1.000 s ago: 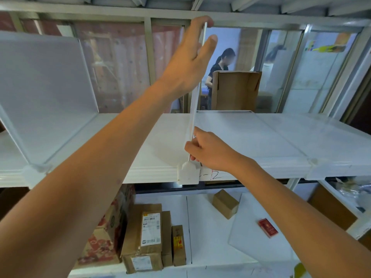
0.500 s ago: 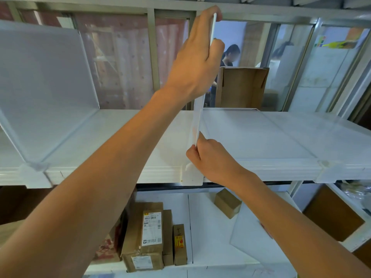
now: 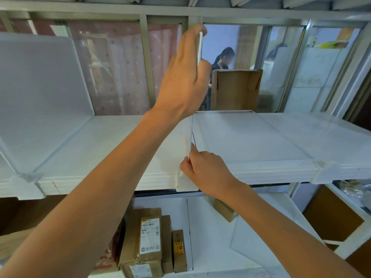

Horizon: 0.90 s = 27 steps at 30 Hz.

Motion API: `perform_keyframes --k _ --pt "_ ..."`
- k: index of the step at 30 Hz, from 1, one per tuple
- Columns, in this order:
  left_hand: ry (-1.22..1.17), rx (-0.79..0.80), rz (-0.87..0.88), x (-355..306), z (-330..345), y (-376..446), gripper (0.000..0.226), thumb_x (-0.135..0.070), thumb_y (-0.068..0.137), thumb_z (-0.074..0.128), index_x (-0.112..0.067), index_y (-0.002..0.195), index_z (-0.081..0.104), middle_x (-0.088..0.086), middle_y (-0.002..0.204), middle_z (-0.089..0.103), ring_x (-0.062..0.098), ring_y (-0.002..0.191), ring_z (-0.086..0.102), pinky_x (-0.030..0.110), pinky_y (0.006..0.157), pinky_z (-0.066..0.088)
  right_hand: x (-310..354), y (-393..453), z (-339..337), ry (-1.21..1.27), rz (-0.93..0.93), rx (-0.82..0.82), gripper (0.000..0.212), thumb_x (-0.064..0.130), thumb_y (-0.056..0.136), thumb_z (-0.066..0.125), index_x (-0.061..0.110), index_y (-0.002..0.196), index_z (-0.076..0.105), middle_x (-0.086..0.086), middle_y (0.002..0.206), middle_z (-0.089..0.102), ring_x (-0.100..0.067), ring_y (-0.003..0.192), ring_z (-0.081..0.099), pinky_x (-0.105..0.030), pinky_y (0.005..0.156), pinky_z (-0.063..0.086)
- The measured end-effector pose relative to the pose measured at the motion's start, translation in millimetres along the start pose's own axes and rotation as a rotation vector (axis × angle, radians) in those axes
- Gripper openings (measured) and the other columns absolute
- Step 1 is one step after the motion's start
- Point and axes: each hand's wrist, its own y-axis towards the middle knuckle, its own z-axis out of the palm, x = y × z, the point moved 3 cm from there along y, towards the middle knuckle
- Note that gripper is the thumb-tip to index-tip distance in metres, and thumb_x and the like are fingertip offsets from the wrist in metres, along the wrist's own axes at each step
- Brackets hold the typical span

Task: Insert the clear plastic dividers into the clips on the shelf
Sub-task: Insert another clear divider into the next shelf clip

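The person is seating a clear divider (image 3: 189, 135) edge-on into the middle clip (image 3: 186, 183) at the shelf (image 3: 120, 149) front. The left hand (image 3: 184, 81) grips its top edge; the right hand (image 3: 204, 169) pinches its lower edge just above the clip. Next it likely needs pressing straight down

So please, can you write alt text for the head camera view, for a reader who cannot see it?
Two bare hands hold a clear plastic divider upright, edge-on, over a white clip on the shelf's front edge: left hand near its top, right hand near its bottom.
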Motion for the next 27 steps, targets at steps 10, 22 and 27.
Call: perform_keyframes --k 10,22,27 --pt "-0.023 0.030 -0.090 4.4 -6.3 -4.8 0.055 -0.019 0.104 0.036 -0.020 0.158 0.027 0.000 0.157 0.041 0.026 0.133 0.051 0.030 0.108 0.043 -67.0 -45.4 -24.9 0.152 -0.013 -0.361 0.047 0.048 0.099 0.035 0.022 0.129 0.061 0.007 0.080 0.065 -0.011 0.074 0.057 -0.033 0.068 0.050" --pt "0.110 0.192 -0.047 -44.6 38.8 -143.3 0.034 -0.049 0.092 0.055 -0.040 0.125 0.052 -0.025 0.125 0.054 0.001 0.111 0.057 0.017 0.084 0.054 -145.9 -88.0 -40.3 -0.245 0.223 0.140 0.088 0.087 0.086 0.013 0.037 0.157 0.028 0.006 0.165 0.032 -0.020 0.150 0.031 -0.043 0.121 0.028" --pt "0.328 0.600 -0.054 -0.9 90.3 -172.8 0.052 -0.041 0.052 0.079 -0.038 0.104 0.074 -0.018 0.110 0.072 0.017 0.099 0.074 0.036 0.072 0.061 -163.8 -111.0 -64.7 -0.275 -0.035 0.056 0.049 0.044 0.089 0.057 0.028 0.135 0.063 0.009 0.135 0.067 -0.014 0.111 0.062 -0.033 0.092 0.058"
